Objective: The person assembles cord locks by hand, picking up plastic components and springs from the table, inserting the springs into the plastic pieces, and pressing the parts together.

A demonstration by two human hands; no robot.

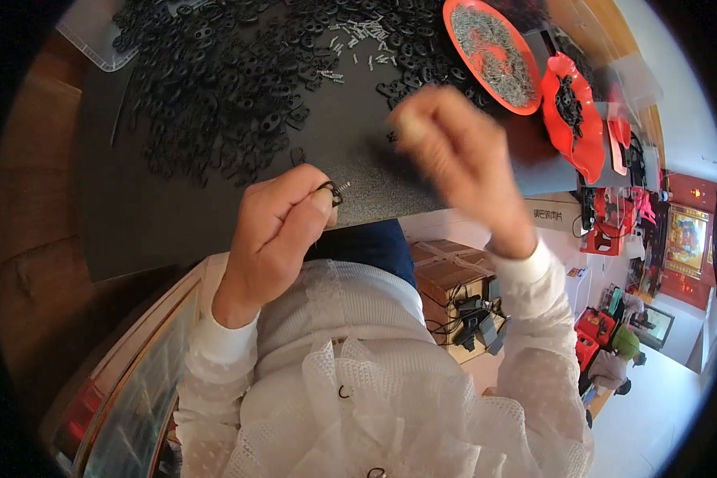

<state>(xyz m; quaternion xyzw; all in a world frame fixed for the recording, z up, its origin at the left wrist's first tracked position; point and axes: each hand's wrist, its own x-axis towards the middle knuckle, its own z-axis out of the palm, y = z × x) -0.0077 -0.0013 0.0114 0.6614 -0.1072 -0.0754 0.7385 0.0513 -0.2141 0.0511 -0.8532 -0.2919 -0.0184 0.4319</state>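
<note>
My left hand is closed, with thumb and fingertips pinching a small black plastic cord-lock part. A short metal spring sticks out from that part's right side. Raised above the table to the right, my right hand is smeared by motion; its fingers look curled, and I cannot make out anything in them. Beyond both hands, a wide heap of black plastic parts, many with two holes, covers the table. Loose silver springs lie scattered among them.
A red oval tray of metal springs stands at the far right. Beside it is a wavy red dish with small black parts. A clear plastic container is at the far left. Cardboard boxes stand below the dark table; people are farther right.
</note>
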